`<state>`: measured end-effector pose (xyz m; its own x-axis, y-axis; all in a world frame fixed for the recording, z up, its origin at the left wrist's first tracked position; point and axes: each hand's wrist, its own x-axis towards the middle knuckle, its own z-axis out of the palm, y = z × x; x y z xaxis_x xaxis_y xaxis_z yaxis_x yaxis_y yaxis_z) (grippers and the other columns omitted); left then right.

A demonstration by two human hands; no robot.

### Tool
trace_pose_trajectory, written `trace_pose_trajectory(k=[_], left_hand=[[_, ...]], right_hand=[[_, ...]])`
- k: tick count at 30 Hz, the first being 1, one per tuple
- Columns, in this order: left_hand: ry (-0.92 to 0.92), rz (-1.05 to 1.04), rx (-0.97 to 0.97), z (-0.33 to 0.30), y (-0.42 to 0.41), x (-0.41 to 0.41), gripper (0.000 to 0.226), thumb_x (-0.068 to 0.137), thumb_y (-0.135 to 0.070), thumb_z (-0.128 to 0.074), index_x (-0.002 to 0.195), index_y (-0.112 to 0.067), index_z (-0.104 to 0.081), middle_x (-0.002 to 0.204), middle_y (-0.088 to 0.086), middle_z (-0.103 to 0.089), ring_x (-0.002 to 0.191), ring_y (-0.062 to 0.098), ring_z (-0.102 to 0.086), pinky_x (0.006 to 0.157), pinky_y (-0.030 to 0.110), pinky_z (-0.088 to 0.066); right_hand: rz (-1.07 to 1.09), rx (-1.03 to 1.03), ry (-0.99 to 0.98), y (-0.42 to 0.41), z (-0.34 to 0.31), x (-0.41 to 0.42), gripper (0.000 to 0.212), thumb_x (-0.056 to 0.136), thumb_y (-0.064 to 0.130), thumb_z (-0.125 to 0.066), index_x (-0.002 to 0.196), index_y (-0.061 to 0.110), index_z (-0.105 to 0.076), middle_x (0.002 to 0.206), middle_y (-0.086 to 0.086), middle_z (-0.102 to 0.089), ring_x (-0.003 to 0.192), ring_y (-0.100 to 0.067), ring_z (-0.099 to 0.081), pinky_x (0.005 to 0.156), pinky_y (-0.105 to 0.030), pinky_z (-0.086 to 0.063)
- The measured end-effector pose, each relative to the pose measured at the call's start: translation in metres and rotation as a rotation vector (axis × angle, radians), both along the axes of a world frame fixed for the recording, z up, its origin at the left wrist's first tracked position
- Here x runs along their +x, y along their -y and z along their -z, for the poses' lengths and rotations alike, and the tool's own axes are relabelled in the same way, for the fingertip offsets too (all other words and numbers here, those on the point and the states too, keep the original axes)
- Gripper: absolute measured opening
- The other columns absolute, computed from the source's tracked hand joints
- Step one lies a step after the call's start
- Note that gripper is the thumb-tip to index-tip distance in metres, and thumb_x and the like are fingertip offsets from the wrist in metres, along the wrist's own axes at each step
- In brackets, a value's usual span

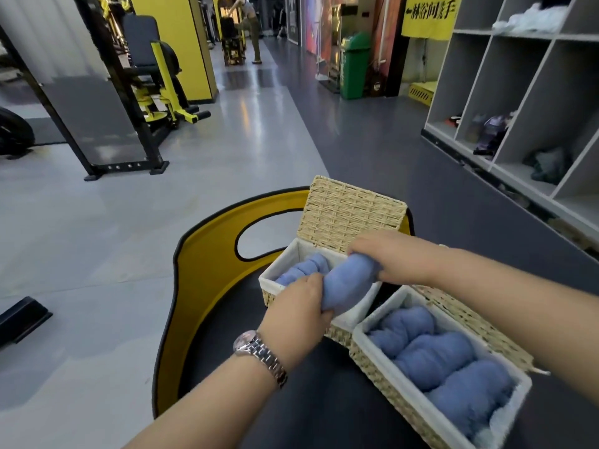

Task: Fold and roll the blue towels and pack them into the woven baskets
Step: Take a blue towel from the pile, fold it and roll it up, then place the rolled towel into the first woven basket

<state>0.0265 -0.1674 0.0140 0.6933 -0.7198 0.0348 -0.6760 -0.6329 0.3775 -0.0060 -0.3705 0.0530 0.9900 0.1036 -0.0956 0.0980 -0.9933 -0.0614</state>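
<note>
Left hand (303,303) and right hand (385,257) each grip an end of rolled blue towel (346,283); lower it level beside the packed roll (304,268) in far lidded woven basket (269,281), keeping roll tight.

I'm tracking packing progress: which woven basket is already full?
The nearer basket, at lower right: three rolled towels fill it. The farther basket, under both hands, still has room.

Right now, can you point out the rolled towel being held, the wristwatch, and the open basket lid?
rolled towel (348,283): head view, middle of the roll between the hands.
wristwatch (248,345): head view, its face.
open basket lid (351,213): head view, centre of woven panel.
</note>
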Motion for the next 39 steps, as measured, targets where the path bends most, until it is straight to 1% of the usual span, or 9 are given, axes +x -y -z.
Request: trace_pose_trajectory(k=[4, 8, 13, 18, 22, 31, 34, 36, 39], left_hand=[[-0.057, -0.048, 0.070, 0.019, 0.031, 0.049, 0.037, 0.084, -0.028, -0.059, 0.117, -0.017, -0.049, 0.108, 0.007, -0.063, 0.100, 0.027, -0.061, 0.084, 0.043, -0.052], [-0.196, -0.088, 0.294, 0.046, 0.055, 0.085, 0.059, 0.077, -0.025, -0.071, 0.130, -0.020, -0.045, 0.119, 0.009, -0.062, 0.110, 0.028, -0.060, 0.090, 0.045, -0.051], [-0.135, -0.222, 0.253, 0.089, 0.075, 0.100, 0.040, 0.068, -0.020, -0.075, 0.098, -0.031, -0.051, 0.109, 0.001, -0.062, 0.102, 0.024, -0.063, 0.081, 0.039, -0.052], [-0.182, -0.219, 0.314, 0.098, 0.082, 0.107, 0.055, 0.052, -0.037, -0.078, 0.099, -0.035, -0.050, 0.111, 0.000, -0.060, 0.104, 0.025, -0.063, 0.082, 0.042, -0.054], [-0.117, -0.129, 0.304, 0.095, 0.077, 0.112, 0.025, 0.072, -0.035, -0.066, 0.095, -0.027, -0.059, 0.100, 0.003, -0.066, 0.094, 0.023, -0.063, 0.076, 0.031, -0.051], [-0.242, -0.219, 0.406, 0.100, 0.083, 0.114, 0.034, 0.064, -0.036, -0.075, 0.093, -0.027, -0.060, 0.111, 0.004, -0.064, 0.099, 0.027, -0.063, 0.086, 0.042, -0.054], [-0.246, -0.189, 0.347, 0.092, 0.073, 0.106, 0.027, 0.079, -0.035, -0.063, 0.105, -0.027, -0.065, 0.111, 0.003, -0.065, 0.099, 0.025, -0.063, 0.087, 0.037, -0.053], [-0.149, -0.151, 0.273, 0.086, 0.059, 0.091, 0.027, 0.089, -0.031, -0.051, 0.112, -0.027, -0.064, 0.111, 0.002, -0.064, 0.101, 0.024, -0.062, 0.087, 0.034, -0.052], [0.120, -0.002, 0.053, 0.087, 0.029, 0.061, 0.031, 0.089, -0.032, -0.040, 0.102, -0.024, -0.067, 0.102, 0.000, -0.065, 0.096, 0.021, -0.060, 0.084, 0.034, -0.049]], right_hand=[[0.028, 0.018, -0.044, 0.023, 0.020, 0.048, 0.027, 0.071, 0.022, -0.067, 0.095, 0.026, -0.058, 0.091, 0.005, -0.064, 0.081, -0.018, -0.056, 0.070, -0.036, -0.049], [-0.010, -0.093, -0.141, 0.031, 0.069, 0.075, 0.027, 0.067, 0.032, -0.069, 0.086, 0.029, -0.050, 0.089, -0.002, -0.059, 0.082, -0.024, -0.053, 0.070, -0.039, -0.049], [-0.060, -0.243, -0.076, 0.030, 0.103, 0.081, 0.024, 0.073, 0.022, -0.063, 0.095, 0.021, -0.054, 0.091, -0.005, -0.046, 0.098, -0.026, -0.044, 0.079, -0.036, -0.038], [-0.174, -0.469, -0.088, 0.016, 0.108, 0.073, 0.023, 0.075, 0.021, -0.061, 0.096, 0.014, -0.056, 0.096, -0.004, -0.060, 0.104, -0.026, -0.042, 0.089, -0.037, -0.025], [-0.137, -0.579, -0.070, 0.015, 0.096, 0.068, 0.021, 0.079, 0.018, -0.056, 0.100, 0.014, -0.059, 0.100, -0.002, -0.060, 0.103, -0.025, -0.041, 0.086, -0.035, -0.026], [0.017, -0.436, -0.129, 0.005, 0.111, 0.071, 0.020, 0.082, 0.007, -0.052, 0.095, 0.018, -0.062, 0.103, -0.001, -0.062, 0.117, -0.026, -0.037, 0.092, -0.035, -0.027], [0.041, -0.274, -0.113, 0.013, 0.105, 0.060, 0.018, 0.087, 0.021, -0.055, 0.105, 0.018, -0.061, 0.108, -0.001, -0.059, 0.113, -0.025, -0.041, 0.092, -0.036, -0.030], [0.085, -0.138, -0.040, 0.022, 0.098, 0.048, 0.021, 0.091, 0.028, -0.051, 0.108, 0.022, -0.062, 0.108, 0.001, -0.060, 0.108, -0.022, -0.046, 0.095, -0.037, -0.033], [0.158, 0.014, 0.157, 0.037, 0.088, 0.032, 0.018, 0.090, 0.020, -0.049, 0.087, 0.020, -0.067, 0.089, 0.005, -0.066, 0.091, -0.020, -0.055, 0.090, -0.038, -0.041]])
